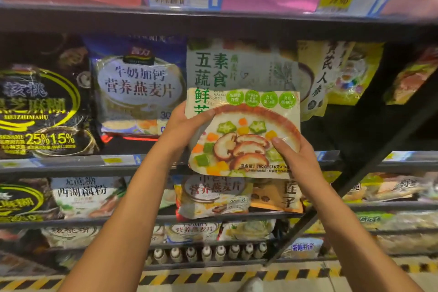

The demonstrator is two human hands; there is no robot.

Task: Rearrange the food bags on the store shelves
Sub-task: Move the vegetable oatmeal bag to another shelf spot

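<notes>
**A:** where's the vegetable oatmeal bag (246, 135) right now?

**B:** Both hands have it, up in front of the middle shelf (71, 163), over an identical bag (237, 66). Left hand (187, 123) grips its left edge, right hand (296, 156) its lower right corner. Blue oatmeal bag (139, 85) sits just left.

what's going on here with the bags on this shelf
A person is standing at a store shelf, holding a cream-coloured food bag with a picture of mushrooms and vegetables in both hands. The left hand grips its left edge and the right hand grips its lower right part. The bag is held in front of a matching bag that stands on the shelf, between a blue oatmeal bag and a yellow bag. It is not on the shelf yet.
</notes>
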